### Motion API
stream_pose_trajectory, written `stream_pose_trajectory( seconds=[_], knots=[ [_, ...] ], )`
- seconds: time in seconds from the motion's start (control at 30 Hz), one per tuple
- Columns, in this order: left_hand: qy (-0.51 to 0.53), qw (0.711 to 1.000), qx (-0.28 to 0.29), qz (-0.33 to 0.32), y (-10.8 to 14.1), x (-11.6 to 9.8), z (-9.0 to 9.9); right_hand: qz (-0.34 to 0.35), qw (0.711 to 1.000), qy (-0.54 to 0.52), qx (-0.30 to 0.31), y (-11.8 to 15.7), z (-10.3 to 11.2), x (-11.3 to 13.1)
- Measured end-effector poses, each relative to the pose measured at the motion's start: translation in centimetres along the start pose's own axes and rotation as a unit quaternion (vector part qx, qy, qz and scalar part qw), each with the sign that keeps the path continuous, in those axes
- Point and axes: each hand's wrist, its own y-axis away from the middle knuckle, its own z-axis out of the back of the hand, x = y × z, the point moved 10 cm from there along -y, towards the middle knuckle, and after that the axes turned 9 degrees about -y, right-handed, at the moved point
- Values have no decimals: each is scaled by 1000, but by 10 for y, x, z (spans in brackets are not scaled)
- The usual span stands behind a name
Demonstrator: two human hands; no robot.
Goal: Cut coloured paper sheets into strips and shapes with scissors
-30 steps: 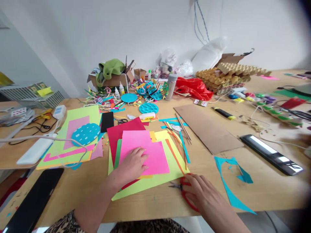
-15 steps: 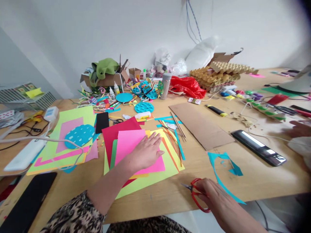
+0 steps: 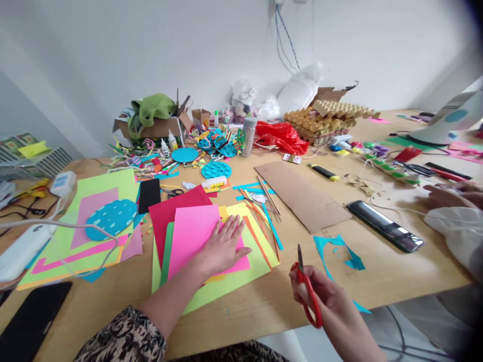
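Observation:
My left hand [image 3: 222, 246] lies flat, fingers stretched, on a pink sheet of paper [image 3: 190, 234]. Under it is a fanned stack with a red sheet [image 3: 166, 211], a green strip of paper [image 3: 166, 251] and a yellow-green sheet [image 3: 222, 291]. My right hand [image 3: 320, 294] is closed around red-handled scissors [image 3: 307, 291], raised near the table's front edge. Their blades point upward and look shut. To the right of the scissors lies a cut blue paper scrap [image 3: 352, 260].
A cardboard sheet [image 3: 298, 193] and a dark phone-like device [image 3: 385, 226] lie to the right. A co-worker's hands [image 3: 453, 195] are at the far right. Blue dotted paper [image 3: 111, 219] and a black phone [image 3: 35, 322] are left. Egg trays [image 3: 324, 123] and a grey bottle [image 3: 248, 138] stand behind.
My right hand has turned the scissors from pointing left to pointing up, lifting them a little. My left hand stays flat on the paper. The whole view has shifted slightly.

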Motion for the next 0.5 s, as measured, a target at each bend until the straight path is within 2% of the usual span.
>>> stream_pose_trajectory(
  seconds=[0.17, 0.23, 0.37, 0.5],
  knots=[
    [19, 997, -65, -23, 21, -10, 43, -8, 999, -48, -14, -8, -12, -4],
    [12, 996, -80, -25, 33, -16, 51, -7, 999, -45, -21, -12, -16, -4],
    [-18, 996, -75, -44, 49, -30, 43, -12, 997, -71, -39, -20, -23, -4],
    [-61, 995, -60, -58, 51, -36, 27, -5, 996, -82, -39, -25, -33, -1]
  ],
)
